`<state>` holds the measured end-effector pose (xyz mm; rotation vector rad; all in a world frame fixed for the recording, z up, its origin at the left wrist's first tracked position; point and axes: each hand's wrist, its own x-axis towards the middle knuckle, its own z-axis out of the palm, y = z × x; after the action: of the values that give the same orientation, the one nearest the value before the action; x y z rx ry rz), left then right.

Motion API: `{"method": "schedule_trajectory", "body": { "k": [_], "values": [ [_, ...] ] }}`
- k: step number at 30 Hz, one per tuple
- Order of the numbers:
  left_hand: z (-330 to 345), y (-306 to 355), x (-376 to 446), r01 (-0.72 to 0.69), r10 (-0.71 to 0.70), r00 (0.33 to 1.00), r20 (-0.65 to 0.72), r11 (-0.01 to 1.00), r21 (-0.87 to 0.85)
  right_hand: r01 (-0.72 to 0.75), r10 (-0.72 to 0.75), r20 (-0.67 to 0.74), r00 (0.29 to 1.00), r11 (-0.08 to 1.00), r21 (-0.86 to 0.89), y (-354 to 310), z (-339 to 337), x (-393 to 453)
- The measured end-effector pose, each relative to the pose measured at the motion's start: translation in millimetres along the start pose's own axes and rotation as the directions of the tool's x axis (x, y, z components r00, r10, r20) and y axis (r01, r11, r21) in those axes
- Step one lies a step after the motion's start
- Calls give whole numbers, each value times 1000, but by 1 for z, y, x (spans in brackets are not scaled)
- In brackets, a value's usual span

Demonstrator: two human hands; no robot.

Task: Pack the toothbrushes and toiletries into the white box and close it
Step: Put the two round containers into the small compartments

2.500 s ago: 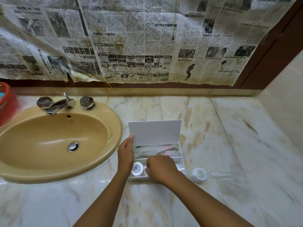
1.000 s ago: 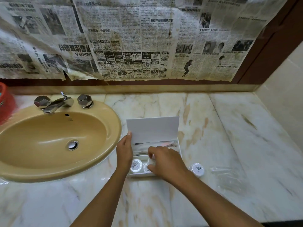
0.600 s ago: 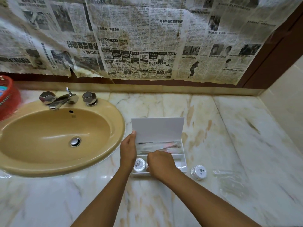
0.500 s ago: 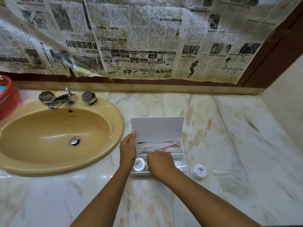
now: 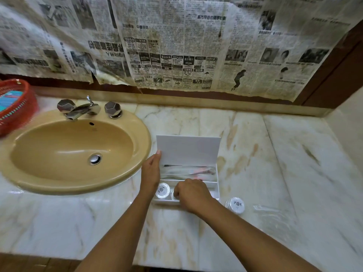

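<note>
The white box [image 5: 213, 188] sits on the marble counter [image 5: 275, 154] just right of the tan sink [image 5: 74, 150], its lid [image 5: 188, 150] standing upright. The rear compartment holds wrapped toothbrushes [image 5: 188, 171] lying lengthwise, with a pinkish handle showing through the clear film. In the front compartment a round white toiletry container [image 5: 162, 190] lies at the left end. A second round container [image 5: 235, 205] rests on the counter just right of the box. The left hand [image 5: 150, 173] steadies the box's left side, fingers extended, the forefinger tip touching the lid's edge. The right hand [image 5: 191, 194] is curled down into the front compartment; it seems to pinch something, though its fingers hide what.
</note>
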<state>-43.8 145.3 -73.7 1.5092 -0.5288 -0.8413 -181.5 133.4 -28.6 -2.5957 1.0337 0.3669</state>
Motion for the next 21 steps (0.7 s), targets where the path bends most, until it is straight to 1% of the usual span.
{"method": "schedule_trajectory", "body": {
  "k": [3,6,8,11,14,16,19,20,21],
  "values": [
    [1,1,0,0,1,1000,-18,1000,21,22,-22,40,999,1000,-12,0,-2,0],
    [1,0,1,3,-2,1000,-13,999,33,32,-31,28,999,999,-32,-2,1,0],
    [0,-1,1,3,-3,1000,2,999,44,2,-2,19,1000,1000,-6,-4,2,0],
    [-1,1,1,-11,11,1000,10,999,47,-49,53,-39,998,993,105,-5,6,-2],
    [0,1,-1,-31,31,1000,-3,998,54,-78,129,-171,977,958,277,-1,10,-13],
    [1,2,-2,-42,42,999,-4,998,47,-80,198,-294,935,926,368,4,8,-26],
    [1,1,-1,-56,56,998,15,998,24,-68,339,-472,814,862,502,19,3,-47],
    [1,1,-2,-55,54,998,20,998,17,-88,379,-494,783,853,515,27,2,-55],
    [1,1,-2,-52,52,998,22,999,13,-132,408,-491,770,854,503,35,2,-61]
  ]
}}
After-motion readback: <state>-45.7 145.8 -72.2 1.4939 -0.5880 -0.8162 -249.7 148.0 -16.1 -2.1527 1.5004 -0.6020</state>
